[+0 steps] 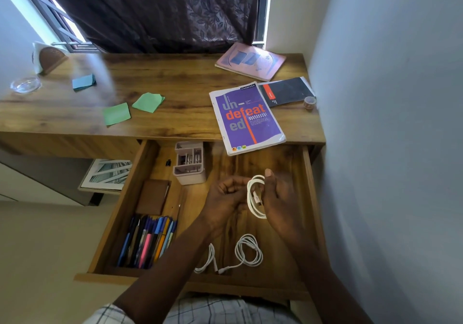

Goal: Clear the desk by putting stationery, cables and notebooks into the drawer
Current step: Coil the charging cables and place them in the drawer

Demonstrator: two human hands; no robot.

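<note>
Drawer [126, 198] holds pens [147, 241], organizer [190, 164], loose cable [248, 249]; right hand [279, 198] grips coiled cable [255, 197].

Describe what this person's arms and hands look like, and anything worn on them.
The left hand and right hand are bare: no gloves, rings or watch show. Both forearms are bare too. A pale checked sleeve with dark grid lines covers the upper left arm.
</note>
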